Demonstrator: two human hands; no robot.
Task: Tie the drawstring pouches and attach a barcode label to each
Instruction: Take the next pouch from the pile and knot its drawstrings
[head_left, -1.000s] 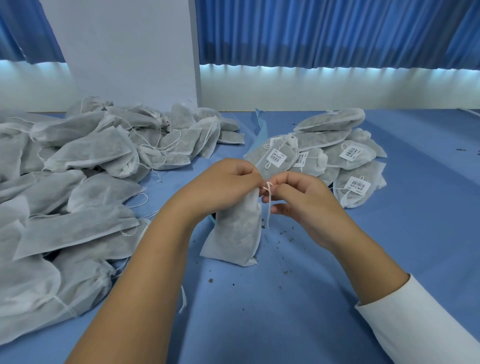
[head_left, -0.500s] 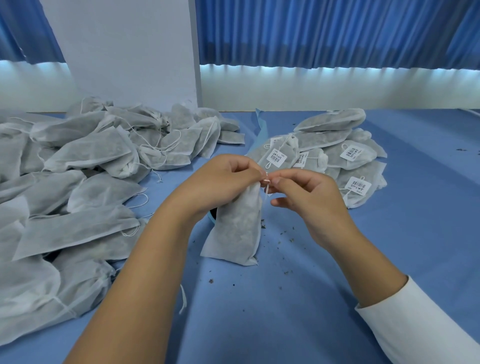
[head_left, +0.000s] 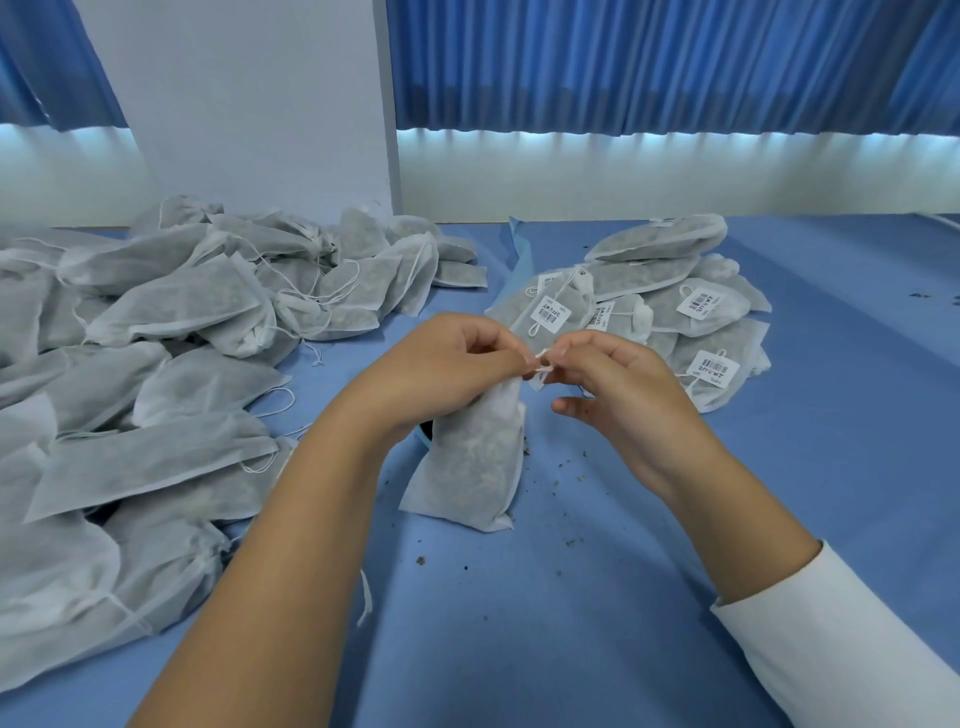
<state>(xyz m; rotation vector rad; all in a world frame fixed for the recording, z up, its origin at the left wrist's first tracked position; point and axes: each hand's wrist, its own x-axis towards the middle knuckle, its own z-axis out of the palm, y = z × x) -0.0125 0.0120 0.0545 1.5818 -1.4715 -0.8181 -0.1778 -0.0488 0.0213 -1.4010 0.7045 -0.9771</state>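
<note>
A white mesh pouch (head_left: 470, 462) filled with dried herbs stands upright on the blue table (head_left: 571, 597), held up by its neck. My left hand (head_left: 439, 364) grips the gathered neck. My right hand (head_left: 618, 379) pinches the white drawstring (head_left: 543, 366) right at the neck, fingertips almost touching those of the left hand. A pile of unlabelled pouches (head_left: 156, 364) fills the left side. A smaller pile of pouches with barcode labels (head_left: 675, 312) lies behind my hands on the right.
Crumbs of dried herb (head_left: 550, 467) are scattered on the cloth around the pouch. A white pillar (head_left: 249, 104) and blue curtains (head_left: 675, 62) stand behind the table. A dark object with a blue rim (head_left: 423, 434) peeks out behind my left wrist.
The hanging loop of drawstring has been pulled in short. My right hand has moved closer to the pouch neck, and both hands stay at the same spot.
</note>
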